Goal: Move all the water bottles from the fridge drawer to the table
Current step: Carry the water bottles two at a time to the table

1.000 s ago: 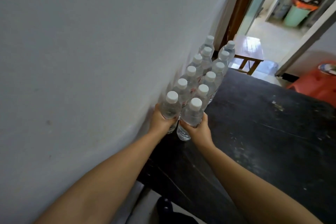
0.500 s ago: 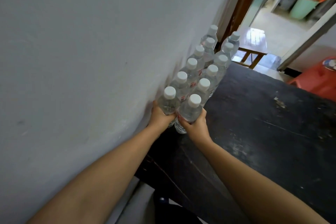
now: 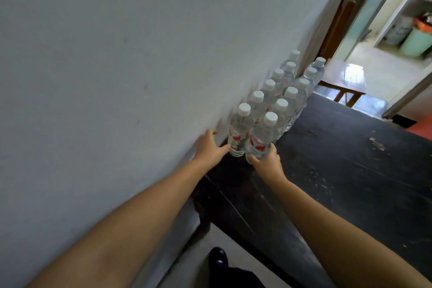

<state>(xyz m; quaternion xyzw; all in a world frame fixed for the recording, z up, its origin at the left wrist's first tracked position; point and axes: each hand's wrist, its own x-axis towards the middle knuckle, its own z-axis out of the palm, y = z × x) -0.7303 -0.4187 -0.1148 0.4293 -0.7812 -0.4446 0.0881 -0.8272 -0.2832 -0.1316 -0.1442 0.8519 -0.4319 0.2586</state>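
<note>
Standing in two rows against the wall [image 3: 140, 65] at frame centre, I see capped water bottles [image 3: 278, 100] on the dark table [image 3: 339, 170]. My right hand [image 3: 266, 161] grips the nearest bottle [image 3: 260, 140]; my left hand [image 3: 210, 147], fingers spread, touches its neighbour [image 3: 238, 133]. Far bottles overlap.

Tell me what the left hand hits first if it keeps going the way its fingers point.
Probably the nearest wall-side bottle: the left hand points at its base, thumb apparently already touching it, wall alongside. Depth is unclear.
</note>
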